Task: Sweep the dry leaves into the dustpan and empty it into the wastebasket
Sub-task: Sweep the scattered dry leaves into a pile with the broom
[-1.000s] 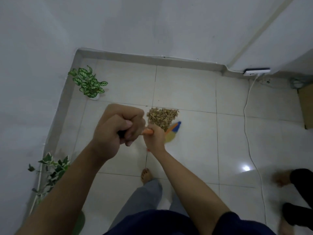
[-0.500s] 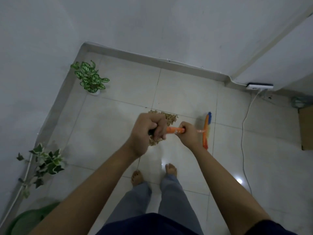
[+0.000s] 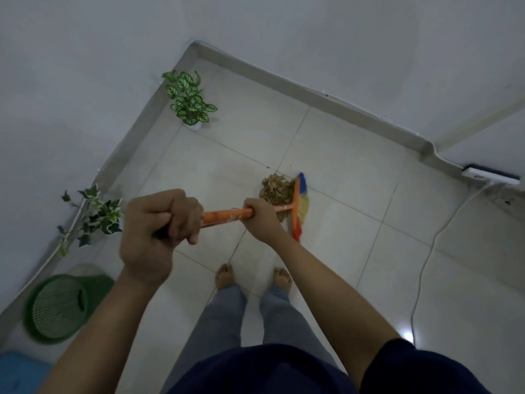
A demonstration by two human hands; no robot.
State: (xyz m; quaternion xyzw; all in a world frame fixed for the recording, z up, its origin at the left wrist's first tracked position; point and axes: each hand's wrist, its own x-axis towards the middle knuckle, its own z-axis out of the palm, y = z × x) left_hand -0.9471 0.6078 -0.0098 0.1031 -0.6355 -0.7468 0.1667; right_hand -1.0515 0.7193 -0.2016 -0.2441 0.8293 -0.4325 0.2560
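A pile of dry brown leaves (image 3: 277, 190) lies on the white tiled floor ahead of my feet. A broom with an orange handle (image 3: 227, 216) and multicoloured bristles (image 3: 301, 206) rests its head against the right side of the pile. My left hand (image 3: 159, 223) grips the upper end of the handle. Further down the same handle, my right hand (image 3: 262, 220) is closed around it, close to the broom head. A green wastebasket (image 3: 61, 307) lies by the wall at the lower left. No dustpan can be seen.
A small potted plant (image 3: 189, 100) stands in the room corner and a trailing ivy plant (image 3: 93, 213) sits along the left wall. A white cable (image 3: 426, 251) runs down the floor from a power strip (image 3: 490, 176) at the right. Something blue (image 3: 20, 371) shows at the bottom left.
The view has swung left, bringing the green wastebasket into sight. The broom head now presses against the right side of the leaf pile, which looks more gathered than before.
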